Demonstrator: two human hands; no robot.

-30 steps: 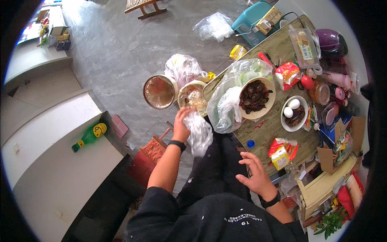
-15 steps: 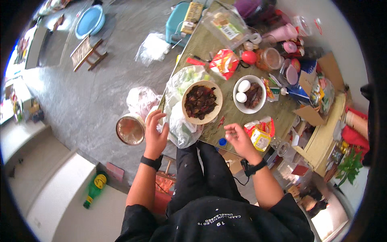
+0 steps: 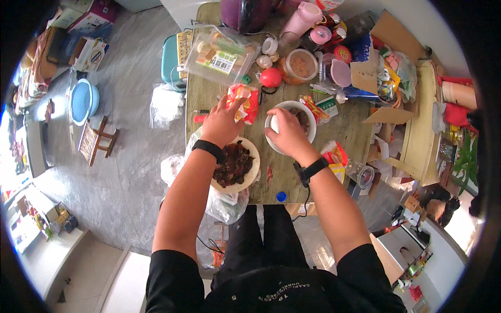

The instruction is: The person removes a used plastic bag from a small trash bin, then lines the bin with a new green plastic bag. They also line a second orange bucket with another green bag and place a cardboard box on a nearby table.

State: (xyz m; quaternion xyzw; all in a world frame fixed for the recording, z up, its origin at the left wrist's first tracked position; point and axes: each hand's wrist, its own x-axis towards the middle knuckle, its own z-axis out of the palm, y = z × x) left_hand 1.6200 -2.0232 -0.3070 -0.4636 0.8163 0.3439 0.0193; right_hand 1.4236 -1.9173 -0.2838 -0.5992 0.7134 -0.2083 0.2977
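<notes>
My right hand (image 3: 290, 133) is at the white bowl (image 3: 312, 133) on the table, its thumb and fingers closed around a white egg (image 3: 274, 123) at the bowl's left side. Dark brown food lies in the same bowl; the hand hides part of its inside. My left hand (image 3: 223, 124) hovers with fingers spread, by a red and white packet (image 3: 245, 104), holding nothing. Below that hand a cream-coloured bowl (image 3: 254, 175) contains dark, shrivelled pieces (image 3: 234, 163). My left wrist and forearm cover its left edge.
Clear plastic boxes (image 3: 219, 57), jars (image 3: 298, 65), a red ball-shaped thing (image 3: 271, 77) and an open cardboard box (image 3: 399, 39) crowd the far side of the table (image 3: 284, 177). A blue cap (image 3: 282, 196) lies near the front edge. Plastic bags (image 3: 227, 206) hang at the front left.
Both hands have reached forward from the table's front edge. The right hand has closed on an egg in the white bowl; the left has moved over the cream bowl. The view has shifted.
</notes>
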